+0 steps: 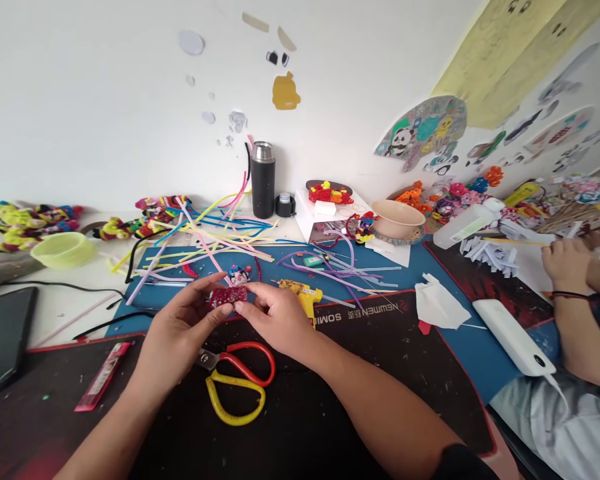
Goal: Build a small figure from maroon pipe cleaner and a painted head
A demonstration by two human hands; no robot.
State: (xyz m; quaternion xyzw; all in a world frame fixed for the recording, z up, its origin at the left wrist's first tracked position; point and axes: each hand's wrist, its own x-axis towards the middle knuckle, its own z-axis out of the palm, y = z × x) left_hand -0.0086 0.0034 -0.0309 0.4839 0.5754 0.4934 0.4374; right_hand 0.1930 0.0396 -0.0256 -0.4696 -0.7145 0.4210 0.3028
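Note:
Between my two hands is a small pipe-cleaner doll (229, 297) with a dark red sparkly body and a white-and-blue head at its far end. My left hand (183, 323) pinches the doll's left side between thumb and fingers. From the right, my right hand (275, 317) grips the other side, thumb close to the left thumb. Scissors (237, 387) with one red and one yellow handle lie on the black mat just below my hands. A yellow glue gun (305, 299) rests right behind my right hand.
Loose pipe cleaners (215, 243) spread across the blue mat. Behind them stand a black thermos (263, 180), a white box (310, 217) and a beige bowl (397, 220). A tablet (5, 340) lies left, a white power bank (513, 337) right. A co-worker's hands (567, 263) are at far right.

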